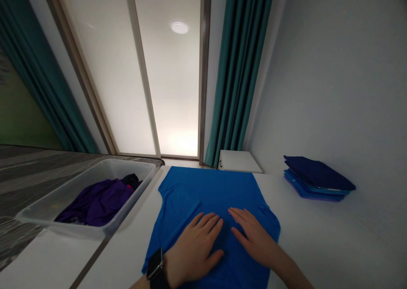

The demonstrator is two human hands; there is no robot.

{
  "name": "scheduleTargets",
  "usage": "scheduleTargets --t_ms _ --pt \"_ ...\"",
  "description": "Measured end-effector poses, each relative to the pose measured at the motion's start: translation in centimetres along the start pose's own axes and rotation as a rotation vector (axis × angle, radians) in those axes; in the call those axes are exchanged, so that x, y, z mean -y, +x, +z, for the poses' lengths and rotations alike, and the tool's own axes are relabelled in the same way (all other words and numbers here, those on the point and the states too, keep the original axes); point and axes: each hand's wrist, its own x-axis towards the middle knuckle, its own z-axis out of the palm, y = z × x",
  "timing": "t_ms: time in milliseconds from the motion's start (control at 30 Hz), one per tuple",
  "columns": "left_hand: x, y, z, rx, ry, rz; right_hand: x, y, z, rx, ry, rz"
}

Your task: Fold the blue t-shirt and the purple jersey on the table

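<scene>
From the head camera, a blue T-shirt point(203, 191) lies flat at the bottom centre of a white table point(305, 221), its frame-left side folded inward. The left hand point(192, 251), wearing a black watch point(155, 265), and the right hand point(254, 238) rest open on it, fingers spread, holding nothing. At left, a clear plastic bin point(63, 187) holds a purple garment point(95, 202). At right sits a stack of folded blue shirts point(318, 179).
</scene>
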Motion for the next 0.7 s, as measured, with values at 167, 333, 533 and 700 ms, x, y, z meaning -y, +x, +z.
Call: scheduleTargets --t_ms 167,333,533,700 --pt "-1.8 6.4 -0.4 -0.023 0.026 -0.032 -4.4 1.0 -0.6 -0.160 0.008 0.065" --pt "-2.8 11.4 0.9 -0.026 0.033 -0.001 -7.5 0.7 -0.5 -0.300 -0.002 0.072" --pt "-2.3 13.4 4.9 -0.090 -0.041 -0.050 -7.8 0.1 -0.3 -0.329 0.056 0.084" --pt "-1.7 13.2 6.8 -0.116 -0.114 -0.075 -9.0 0.2 -1.2 -0.408 0.129 0.198"
